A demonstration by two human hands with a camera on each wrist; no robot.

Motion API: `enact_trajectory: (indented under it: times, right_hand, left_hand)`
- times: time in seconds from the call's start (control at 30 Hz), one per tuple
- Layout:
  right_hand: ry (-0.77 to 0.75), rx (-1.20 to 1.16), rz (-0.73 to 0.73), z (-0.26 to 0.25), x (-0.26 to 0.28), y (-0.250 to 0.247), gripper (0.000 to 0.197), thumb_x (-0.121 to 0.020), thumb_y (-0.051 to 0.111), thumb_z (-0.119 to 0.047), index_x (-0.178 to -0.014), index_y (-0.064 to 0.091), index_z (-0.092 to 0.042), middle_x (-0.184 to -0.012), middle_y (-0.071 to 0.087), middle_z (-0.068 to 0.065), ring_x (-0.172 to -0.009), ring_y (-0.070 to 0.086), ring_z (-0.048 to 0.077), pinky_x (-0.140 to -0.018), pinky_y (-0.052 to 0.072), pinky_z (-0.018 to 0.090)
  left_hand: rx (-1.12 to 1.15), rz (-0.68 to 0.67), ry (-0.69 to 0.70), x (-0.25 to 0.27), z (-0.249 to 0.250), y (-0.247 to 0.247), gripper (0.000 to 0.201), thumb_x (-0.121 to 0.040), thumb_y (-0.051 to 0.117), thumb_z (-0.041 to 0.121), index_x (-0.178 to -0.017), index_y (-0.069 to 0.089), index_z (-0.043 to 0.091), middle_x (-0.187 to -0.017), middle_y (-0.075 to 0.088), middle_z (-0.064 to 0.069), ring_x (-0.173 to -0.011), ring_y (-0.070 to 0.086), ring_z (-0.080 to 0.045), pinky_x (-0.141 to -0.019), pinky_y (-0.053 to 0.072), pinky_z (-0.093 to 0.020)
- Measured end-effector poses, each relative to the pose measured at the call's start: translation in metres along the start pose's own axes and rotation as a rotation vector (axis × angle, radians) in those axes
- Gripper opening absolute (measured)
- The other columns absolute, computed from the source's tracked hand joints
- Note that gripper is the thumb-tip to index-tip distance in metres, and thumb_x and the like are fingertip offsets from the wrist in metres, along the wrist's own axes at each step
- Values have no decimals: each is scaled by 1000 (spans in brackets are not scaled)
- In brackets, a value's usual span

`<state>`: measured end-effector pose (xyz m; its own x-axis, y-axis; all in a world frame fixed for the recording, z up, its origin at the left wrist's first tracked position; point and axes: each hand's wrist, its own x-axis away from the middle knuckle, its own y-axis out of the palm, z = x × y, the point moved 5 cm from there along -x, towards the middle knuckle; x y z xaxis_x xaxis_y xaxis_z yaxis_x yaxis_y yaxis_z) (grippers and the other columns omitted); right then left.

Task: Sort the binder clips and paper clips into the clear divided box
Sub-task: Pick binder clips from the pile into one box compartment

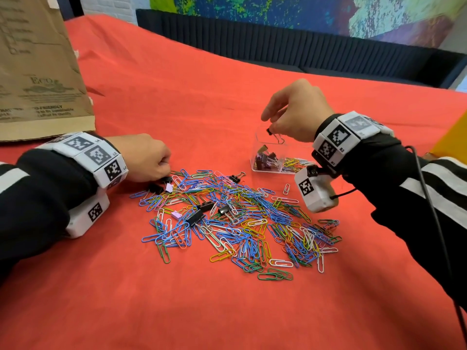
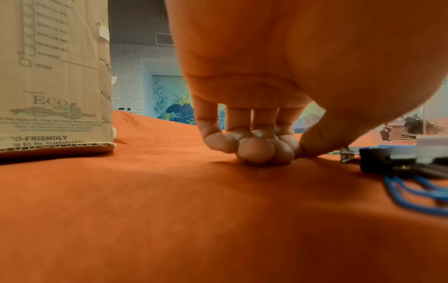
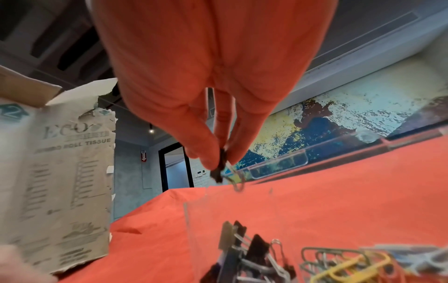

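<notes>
A right hand [image 1: 295,112] pinches a small black binder clip [image 1: 270,131], wire handles angled downward, above the clear divided box [image 1: 255,157], while the left hand [image 1: 146,157], fingers curled, grips another beside it.

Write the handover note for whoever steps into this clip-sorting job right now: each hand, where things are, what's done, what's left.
Right hand: pinches a black binder clip above the clear divided box, over its binder-clip side.
Left hand: fingers curled, down at the pile's far-left edge by loose binder clips; whether it grips one cannot be told.
Done: some binder clips in one compartment, some paper clips in the next.
Left: most of the paper clip pile and several binder clips on the red cloth.
</notes>
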<state>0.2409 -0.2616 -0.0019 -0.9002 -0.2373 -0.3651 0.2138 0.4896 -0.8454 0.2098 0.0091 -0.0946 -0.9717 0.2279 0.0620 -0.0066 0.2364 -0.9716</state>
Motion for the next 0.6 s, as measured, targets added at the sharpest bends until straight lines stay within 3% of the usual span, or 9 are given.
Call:
enact_trajectory:
  times: [0.13,0.27,0.37,0.47,0.53,0.6]
  right_hand:
    - [-2,-53,83,2,1,-8,30,-68,65,-1,-72,75,-30,-69,71,-2,-72,70,14,-67,59,25]
    - [-75,-56,54,-6,14,-12,26,-70,66,-5,-69,73,-30,-66,71,-6,-64,68,8,-60,51,18]
    - [-184,-52,-184,-21,33,4,22,-71,71,-9,-71,73,-31,-70,74,-8,-66,69,5,-66,53,20]
    - [-287,77,-473,-36,55,36,19,-76,73,-18,-90,77,-30,-72,68,-23,-69,65,-3,-64,45,8]
    - [-349,205,-571,-40,64,55,33,-81,70,-21,-111,73,-34,-81,61,-25,-77,60,2,-71,40,11]
    - [-376,296,-581,-42,65,68,42,-83,66,-18,-122,66,-35,-93,60,-16,-89,57,10,-80,40,17]
  left_hand:
    - [-1,2,-7,-1,-1,1,27,-87,46,36,-66,47,20,-65,54,1,-70,52,-27,-71,50,-32]
    - [1,2,-6,-1,-3,1,27,-86,47,37,-66,47,20,-67,57,0,-70,53,-27,-72,51,-34]
    - [2,-4,-12,-2,-4,2,27,-86,47,38,-65,47,21,-67,57,0,-70,54,-27,-72,52,-34]
    - [1,-8,-20,-2,-4,2,27,-86,47,38,-65,47,21,-68,59,-1,-71,55,-27,-72,52,-34]
    - [-3,-12,-22,-1,-3,2,27,-86,46,38,-66,47,21,-70,59,-1,-72,56,-28,-73,52,-35]
    - [-7,-17,-21,-1,-2,1,26,-86,46,38,-66,47,21,-69,57,0,-72,54,-27,-74,52,-34]
